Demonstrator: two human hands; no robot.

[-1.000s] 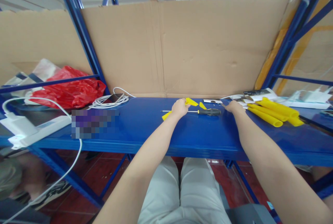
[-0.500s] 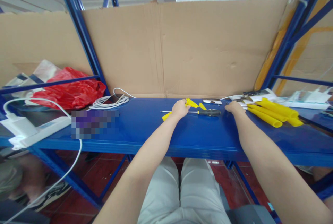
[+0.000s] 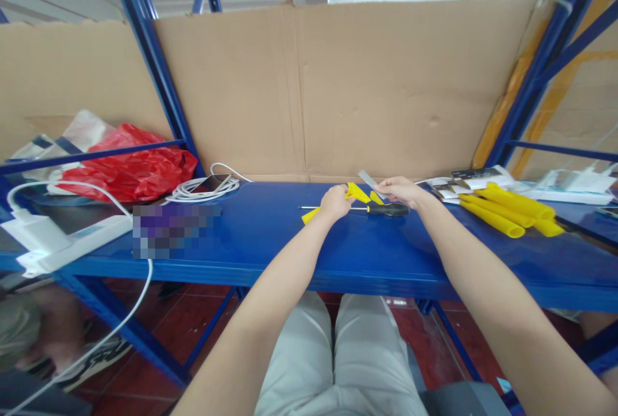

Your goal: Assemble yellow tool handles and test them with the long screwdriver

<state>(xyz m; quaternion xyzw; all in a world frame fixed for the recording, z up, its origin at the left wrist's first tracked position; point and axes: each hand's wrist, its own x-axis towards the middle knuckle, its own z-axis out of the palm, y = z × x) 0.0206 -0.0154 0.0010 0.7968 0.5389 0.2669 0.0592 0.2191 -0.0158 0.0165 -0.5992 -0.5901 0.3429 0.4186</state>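
Note:
My left hand (image 3: 335,203) is closed around a yellow tube (image 3: 358,193); one end, cut or torn, sticks out past the fingers and the other shows below the wrist. A thin, flat grey strip (image 3: 368,179), perhaps a blade, is pinched in my right hand (image 3: 400,190), pointing up and left over the table. Between the hands lies a small loose yellow scrap (image 3: 376,198). The screwdriver (image 3: 389,210) with a black and yellow handle rests on the blue tabletop (image 3: 270,236), its shaft running under my left hand.
Several yellow tubes (image 3: 512,210) lie to the right beside small boxes (image 3: 483,178). At left are a coiled white cable (image 3: 200,190), a red plastic bag (image 3: 135,165) and a power strip (image 3: 82,245). A cardboard panel (image 3: 309,94) closes the back.
My right hand has moved left from the area near the small boxes and now holds the grey strip beside the yellow tube. My left hand has barely moved.

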